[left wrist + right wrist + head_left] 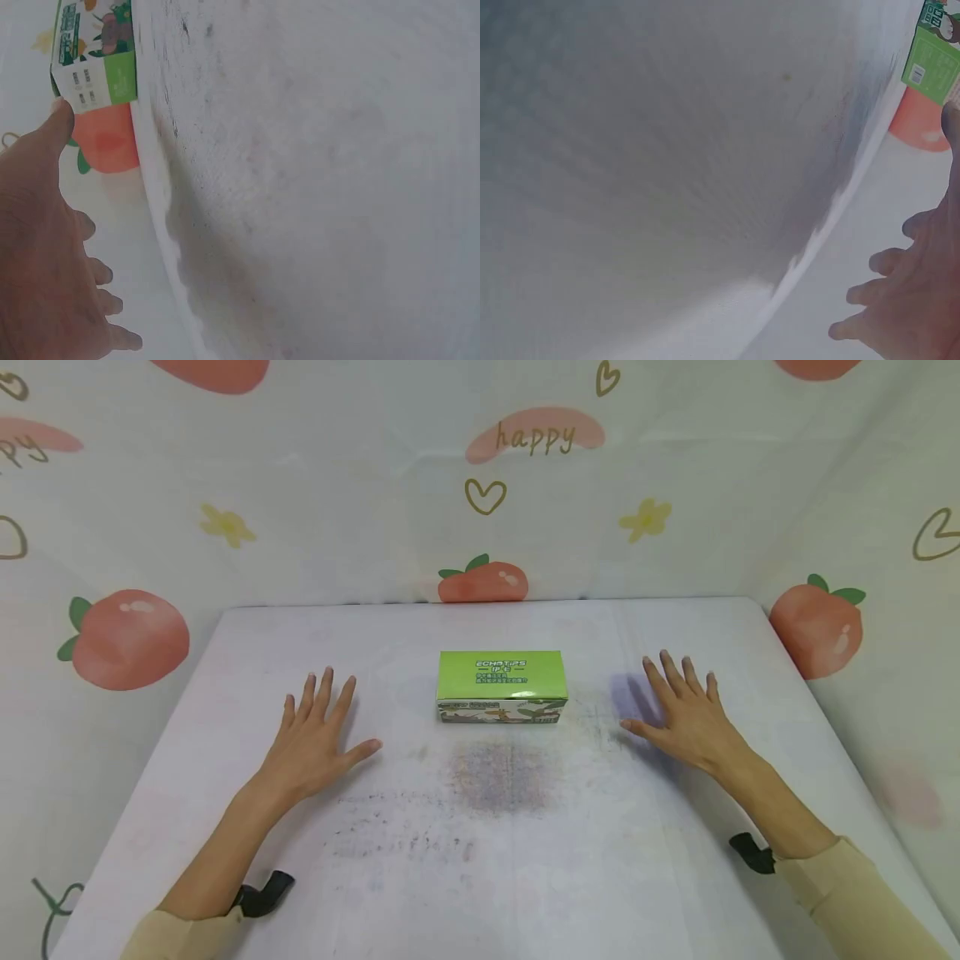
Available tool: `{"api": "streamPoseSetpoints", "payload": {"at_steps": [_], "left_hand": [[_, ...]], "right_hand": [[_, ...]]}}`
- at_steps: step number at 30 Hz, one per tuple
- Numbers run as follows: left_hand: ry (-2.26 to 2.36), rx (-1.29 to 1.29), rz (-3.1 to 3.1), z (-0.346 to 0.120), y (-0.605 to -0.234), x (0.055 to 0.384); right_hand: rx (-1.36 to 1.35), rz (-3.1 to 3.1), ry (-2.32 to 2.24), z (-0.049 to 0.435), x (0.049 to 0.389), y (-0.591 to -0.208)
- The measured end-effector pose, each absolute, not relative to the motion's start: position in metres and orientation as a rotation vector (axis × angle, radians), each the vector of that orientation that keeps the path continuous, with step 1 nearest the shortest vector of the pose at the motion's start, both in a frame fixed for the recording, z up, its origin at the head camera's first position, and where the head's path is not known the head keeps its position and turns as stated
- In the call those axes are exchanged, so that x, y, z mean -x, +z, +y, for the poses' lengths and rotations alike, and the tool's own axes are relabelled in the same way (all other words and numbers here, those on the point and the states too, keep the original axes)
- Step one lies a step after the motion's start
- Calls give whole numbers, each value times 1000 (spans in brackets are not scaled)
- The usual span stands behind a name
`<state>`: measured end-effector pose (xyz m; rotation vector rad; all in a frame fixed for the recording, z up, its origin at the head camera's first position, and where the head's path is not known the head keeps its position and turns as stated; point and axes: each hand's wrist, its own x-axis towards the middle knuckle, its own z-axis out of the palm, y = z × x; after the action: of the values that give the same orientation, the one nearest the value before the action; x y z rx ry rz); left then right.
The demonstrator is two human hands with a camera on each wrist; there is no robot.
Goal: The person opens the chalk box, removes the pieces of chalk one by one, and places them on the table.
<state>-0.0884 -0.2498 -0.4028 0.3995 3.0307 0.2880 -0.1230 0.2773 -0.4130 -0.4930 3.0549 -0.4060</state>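
- Green on its top, one box (502,687) stands on the white table (600,877), to the right of the left hand (311,739) and to the left of the right hand (686,718), well apart from both.
- The left hand is released: its five fingers are spread, and it holds nothing. Its thumb points toward the box.
- The right hand is released in the same manner, with five spread fingers and nothing in its grasp; its thumb also points to the box.
- Two beige sleeves (870,902) are seen, one behind each hand.
- Two black pieces (266,895) are there, one under each forearm, behind the hand.
- One large dark smudge (502,777) marks the table between the two hands, just on the person's side of the box.
- Beyond the hands hangs one printed cloth (360,510), with two yellow flowers (647,520).
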Motion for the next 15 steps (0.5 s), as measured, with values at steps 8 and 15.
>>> {"api": "streamPoseSetpoints", "payload": {"at_steps": [8,15], "left_hand": [[321,-423,3036,-248,-403,94],[378,-450,3045,-246,-405,101]], "right_hand": [[525,3066,-406,277,127,-414],[569,3050,-412,268,134,-412]]}}
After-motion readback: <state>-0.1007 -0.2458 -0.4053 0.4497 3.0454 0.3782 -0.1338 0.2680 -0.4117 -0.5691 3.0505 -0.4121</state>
